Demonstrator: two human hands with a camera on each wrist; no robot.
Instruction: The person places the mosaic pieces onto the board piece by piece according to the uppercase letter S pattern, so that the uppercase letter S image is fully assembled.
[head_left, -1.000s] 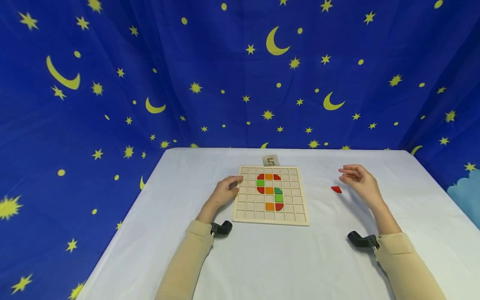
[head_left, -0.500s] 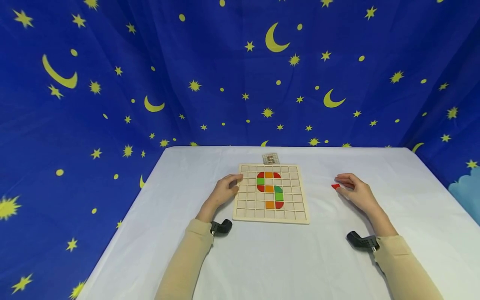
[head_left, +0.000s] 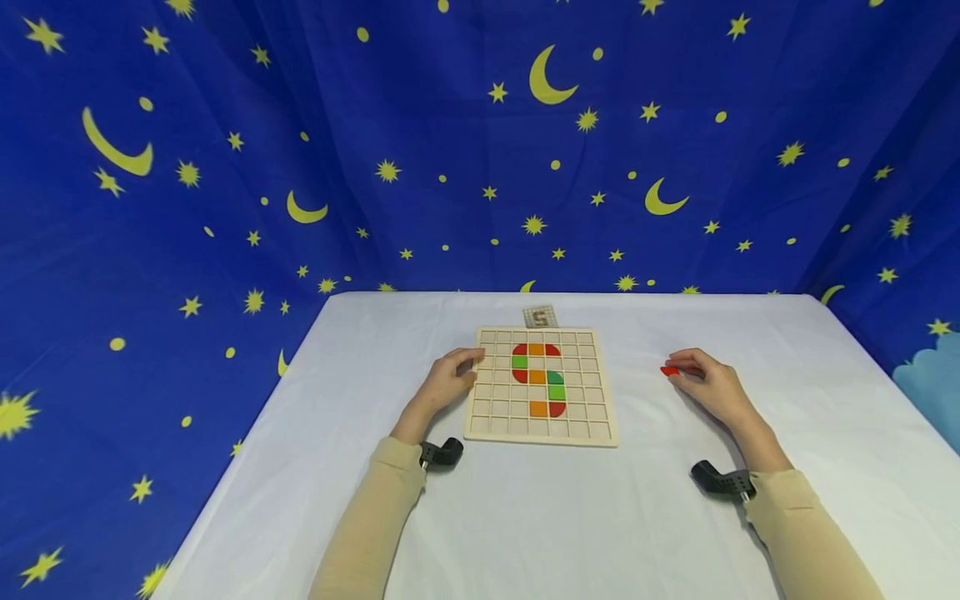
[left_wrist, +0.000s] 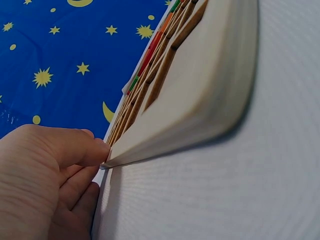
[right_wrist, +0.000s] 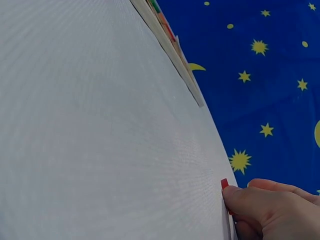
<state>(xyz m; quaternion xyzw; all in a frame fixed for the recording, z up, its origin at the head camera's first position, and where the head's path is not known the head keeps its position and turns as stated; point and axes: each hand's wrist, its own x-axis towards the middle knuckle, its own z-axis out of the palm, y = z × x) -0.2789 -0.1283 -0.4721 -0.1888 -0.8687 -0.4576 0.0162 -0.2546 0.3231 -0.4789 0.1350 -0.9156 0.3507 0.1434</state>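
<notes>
A square wooden grid board point(head_left: 497, 414) lies on the table, with red, orange and green tiles set in an S shape. At its left edge, my left hand point(head_left: 447, 380) grips the rim between thumb and fingers; the left wrist view shows the thumb point(left_wrist: 82, 147) against the edge. Well to the right of the board, my right hand point(head_left: 712, 387) pinches a small red quarter-circle tile point(head_left: 668, 371) between thumb and fingers. In the right wrist view the red tile point(right_wrist: 224, 183) stands tilted up at the thumb tip, partly hidden by the hand.
A small pattern card point(head_left: 540, 317) showing an S lies just behind the board. White cloth point(head_left: 577, 525) covers the table. A blue curtain point(head_left: 450, 108) with yellow stars and moons hangs behind and at the sides.
My right hand has come down and a little left onto the red tile and taken it between thumb and fingers; its edge now tilts up. The left hand and board stay put.
</notes>
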